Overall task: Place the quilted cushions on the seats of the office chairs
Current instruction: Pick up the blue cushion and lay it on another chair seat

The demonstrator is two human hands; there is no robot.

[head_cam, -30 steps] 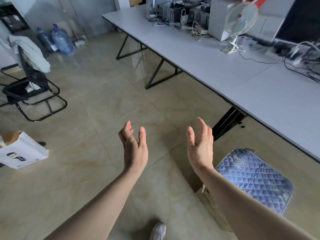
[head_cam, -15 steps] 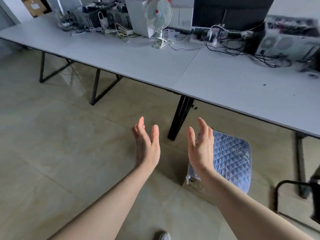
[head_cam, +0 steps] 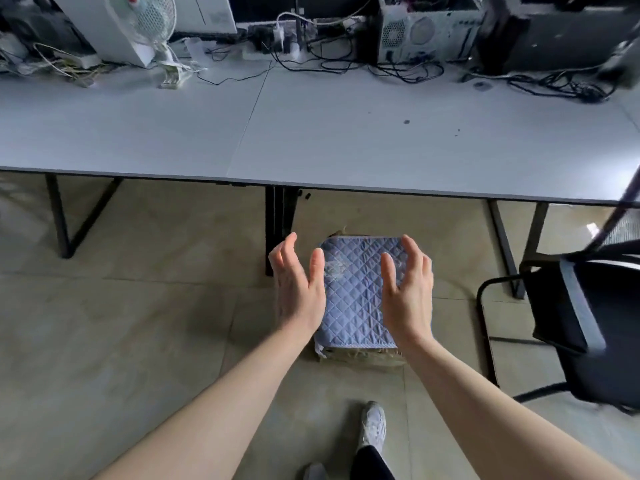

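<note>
both hands are empty: left hand (head_cam: 298, 289) and right hand (head_cam: 408, 289) hang over the blue quilted cushion (head_cam: 353, 299), fingers spread wide. the cushion lies on a low stack on the floor, below the grey table (head_cam: 311, 140) edge. a black office chair (head_cam: 581, 327) stands to the right, seat bare.

Both arms stretched forward, bare forearms angling in. Left hand (head_cam: 298, 289) and right hand (head_cam: 408, 292) side by side, apart, palms facing each other, fingers spread and loosely curled, gripping nothing.

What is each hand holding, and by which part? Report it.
Nothing is held. The left hand and right hand are open, spread over the two sides of the quilted cushion, not gripping it.
</note>
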